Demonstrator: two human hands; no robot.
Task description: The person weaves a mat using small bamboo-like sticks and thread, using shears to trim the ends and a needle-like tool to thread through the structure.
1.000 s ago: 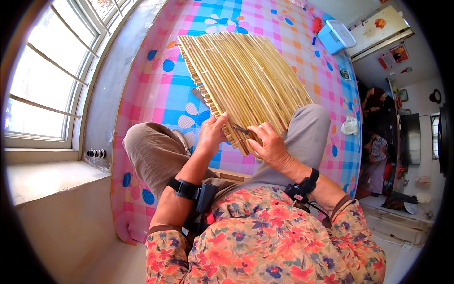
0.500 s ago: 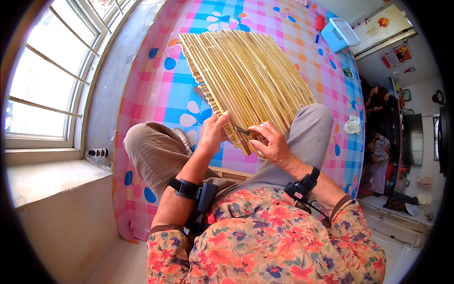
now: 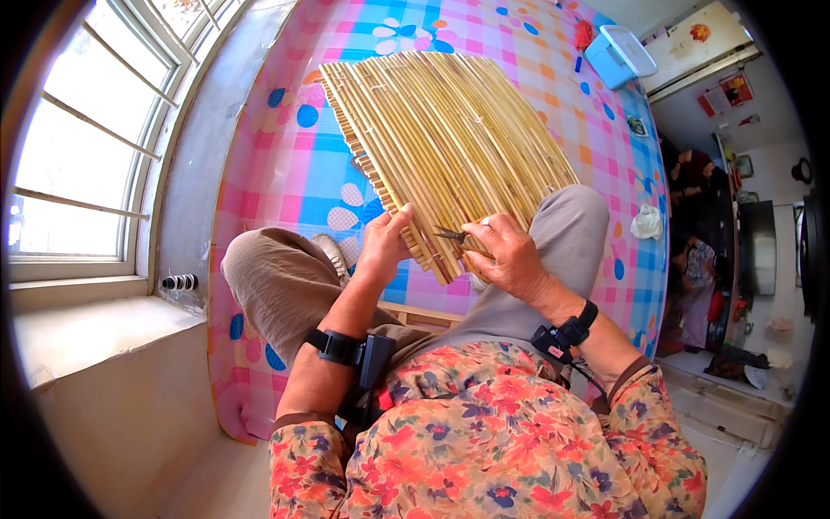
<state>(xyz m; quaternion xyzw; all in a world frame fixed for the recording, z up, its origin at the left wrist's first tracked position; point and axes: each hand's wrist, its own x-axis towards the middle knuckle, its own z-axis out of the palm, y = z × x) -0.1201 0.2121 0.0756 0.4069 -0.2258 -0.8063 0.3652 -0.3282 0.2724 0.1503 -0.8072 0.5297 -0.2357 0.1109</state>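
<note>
**Stalk mat (image 3: 450, 138) tied together, pale thread bits (image 3: 477, 119) still showing**

Over the checked sheet (image 3: 285, 182), near right side up against the right knee (image 3: 575, 212): one mat of slender yellow stalks laid side by side. Done, judging from the look of it: stalks fastened into a single panel, with small ties scattered across the surface. Left, only as a judgement: a few pale thread bits sticking up, some toward the far left corner and some near the middle, perhaps not yet dealt with. Impossible to count them all at this size, or to judge the hidden underside.

Left hand (image 3: 383, 245) closed on the near left edge, thumb on top, fingers mostly out of sight. Right hand (image 3: 506, 255) closed around a dark scissors-like tool (image 3: 450, 233), tips pointing left over the near end of the mat, apart from the left thumb. Too small to tell: any contact between tips and stalks.

Compared with half a second earlier: right hand shifted slightly away from the left, tool carried a little to the right and more plainly in view. Left grip unchanged, on the same edge.
</note>
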